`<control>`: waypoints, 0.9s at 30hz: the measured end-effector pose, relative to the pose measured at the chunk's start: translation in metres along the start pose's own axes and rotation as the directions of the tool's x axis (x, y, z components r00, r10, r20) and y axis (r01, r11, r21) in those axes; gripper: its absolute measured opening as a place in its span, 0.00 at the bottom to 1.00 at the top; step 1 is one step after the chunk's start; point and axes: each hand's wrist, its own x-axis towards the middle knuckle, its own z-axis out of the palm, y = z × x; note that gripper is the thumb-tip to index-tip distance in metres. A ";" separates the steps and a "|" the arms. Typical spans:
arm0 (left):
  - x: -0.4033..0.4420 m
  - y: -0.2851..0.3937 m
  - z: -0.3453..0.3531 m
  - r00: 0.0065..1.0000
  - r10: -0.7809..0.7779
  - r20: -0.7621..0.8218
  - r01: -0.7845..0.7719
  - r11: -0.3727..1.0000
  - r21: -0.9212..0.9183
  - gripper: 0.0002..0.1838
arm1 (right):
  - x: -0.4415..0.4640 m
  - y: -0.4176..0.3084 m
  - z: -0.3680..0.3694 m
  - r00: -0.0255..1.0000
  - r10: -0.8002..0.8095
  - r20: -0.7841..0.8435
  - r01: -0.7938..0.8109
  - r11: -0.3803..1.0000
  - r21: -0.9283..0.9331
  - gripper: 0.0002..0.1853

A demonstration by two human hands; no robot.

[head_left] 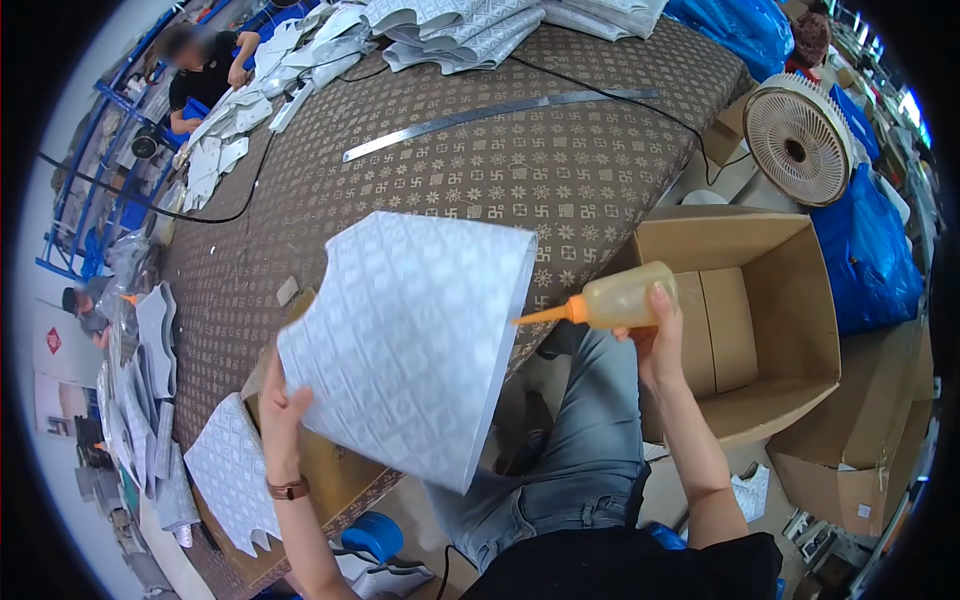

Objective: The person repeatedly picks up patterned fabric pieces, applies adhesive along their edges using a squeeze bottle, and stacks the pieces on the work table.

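My left hand (282, 412) grips the lower left edge of a white cut panel (410, 335) with an embossed diamond pattern, thumb on its face. The panel is raised over the near edge of the table, and its right side shows a plain strip along the edge. In my right hand (660, 345) is a translucent squeeze bottle (628, 295) with yellowish contents, lying sideways. Its orange nozzle points left, with the tip at or very close to the panel's right edge; contact cannot be made out.
A patterned cloth covers the table (450, 180), with a metal ruler (420, 132) and stacked panels (450, 35) on it. Another panel (235, 475) lies at left. An open cardboard box (735, 330) and a fan (797, 140) stand at right. A person (195, 75) sits at far left.
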 end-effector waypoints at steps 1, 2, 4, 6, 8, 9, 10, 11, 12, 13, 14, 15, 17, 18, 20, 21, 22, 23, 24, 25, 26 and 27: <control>-0.004 -0.010 -0.001 1.000 -0.003 0.001 0.003 1.000 -0.001 0.42 | 0.004 -0.003 0.000 0.996 -0.091 0.016 0.092 0.994 -0.053 0.24; -0.008 -0.017 0.000 0.997 -0.081 -0.001 0.081 0.995 -0.050 0.40 | 0.008 -0.005 0.001 0.983 -0.179 0.040 0.182 0.978 -0.105 0.22; -0.013 -0.026 0.001 0.972 -0.235 0.003 0.233 0.961 -0.147 0.36 | 0.016 -0.007 0.003 0.968 -0.248 0.042 0.251 0.957 -0.143 0.21; -0.014 -0.032 0.003 0.975 -0.221 -0.011 0.217 0.963 -0.163 0.35 | 0.025 -0.008 0.005 0.920 -0.388 0.055 0.391 0.897 -0.208 0.18; -0.014 -0.034 0.002 0.981 -0.190 -0.027 0.182 0.965 -0.190 0.32 | 0.032 -0.008 0.005 0.906 -0.419 0.056 0.420 0.879 -0.225 0.17; -0.014 -0.034 0.002 0.981 -0.191 -0.029 0.182 0.965 -0.190 0.32 | 0.035 -0.007 0.004 0.892 -0.448 0.053 0.447 0.861 -0.242 0.16; -0.014 -0.035 0.002 0.982 -0.190 -0.015 0.184 0.966 -0.183 0.32 | 0.037 -0.006 0.002 0.877 -0.477 0.050 0.473 0.842 -0.260 0.16; -0.014 -0.035 0.002 0.982 -0.190 0.000 0.187 0.967 -0.175 0.31 | 0.037 -0.005 0.001 0.879 -0.474 0.050 0.470 0.843 -0.261 0.16; -0.015 -0.036 0.001 0.981 -0.192 0.016 0.192 0.967 -0.168 0.31 | 0.036 -0.005 -0.001 0.891 -0.449 0.058 0.448 0.854 -0.266 0.16; -0.015 -0.037 0.001 0.981 -0.196 0.015 0.195 0.966 -0.168 0.31 | 0.035 -0.005 -0.002 0.903 -0.424 0.067 0.425 0.863 -0.271 0.16; -0.015 -0.038 0.002 0.981 -0.195 0.010 0.194 0.967 -0.167 0.31 | 0.034 -0.004 -0.003 0.914 -0.398 0.076 0.403 0.873 -0.276 0.16; -0.014 -0.039 0.002 0.981 -0.194 0.005 0.192 0.967 -0.166 0.31 | 0.031 -0.003 -0.004 0.916 -0.394 0.077 0.399 0.874 -0.278 0.16; -0.015 -0.041 0.003 0.980 -0.199 -0.005 0.195 0.967 -0.166 0.31 | 0.021 0.004 -0.009 0.959 -0.263 0.110 0.282 0.930 -0.237 0.17; -0.015 -0.040 0.004 0.980 -0.198 -0.005 0.195 0.965 -0.174 0.31 | 0.014 0.007 -0.011 0.973 -0.192 0.128 0.217 0.951 -0.220 0.18; -0.015 -0.040 0.004 0.979 -0.203 -0.004 0.199 0.961 -0.190 0.31 | 0.000 0.012 -0.008 0.984 -0.123 0.128 0.149 0.964 -0.219 0.20; -0.016 -0.041 0.004 0.976 -0.217 -0.009 0.212 0.958 -0.191 0.31 | -0.009 0.014 -0.004 0.990 -0.059 0.127 0.086 0.973 -0.215 0.21; -0.017 -0.043 0.004 0.977 -0.215 -0.014 0.208 0.959 -0.191 0.30 | -0.018 0.019 -0.003 0.992 0.006 0.126 0.021 0.978 -0.209 0.23; -0.016 -0.044 0.004 0.977 -0.211 -0.022 0.203 0.961 -0.188 0.30 | -0.026 0.023 -0.004 0.992 0.021 0.128 0.006 0.977 -0.213 0.23; -0.016 -0.044 0.004 0.978 -0.207 -0.031 0.198 0.963 -0.185 0.30 | -0.033 0.028 -0.004 0.988 0.069 0.136 -0.039 0.977 -0.211 0.24; -0.016 -0.045 0.003 0.974 -0.223 -0.041 0.212 0.960 -0.182 0.30 | -0.040 0.034 -0.005 0.982 0.120 0.145 -0.087 0.974 -0.210 0.25; -0.015 -0.045 0.004 0.975 -0.218 -0.043 0.206 0.961 -0.183 0.30 | -0.047 0.039 -0.006 0.973 0.172 0.155 -0.138 0.968 -0.210 0.27; -0.016 -0.045 0.004 0.976 -0.214 -0.045 0.202 0.962 -0.184 0.30 | -0.054 0.045 -0.008 0.968 0.195 0.157 -0.159 0.964 -0.214 0.27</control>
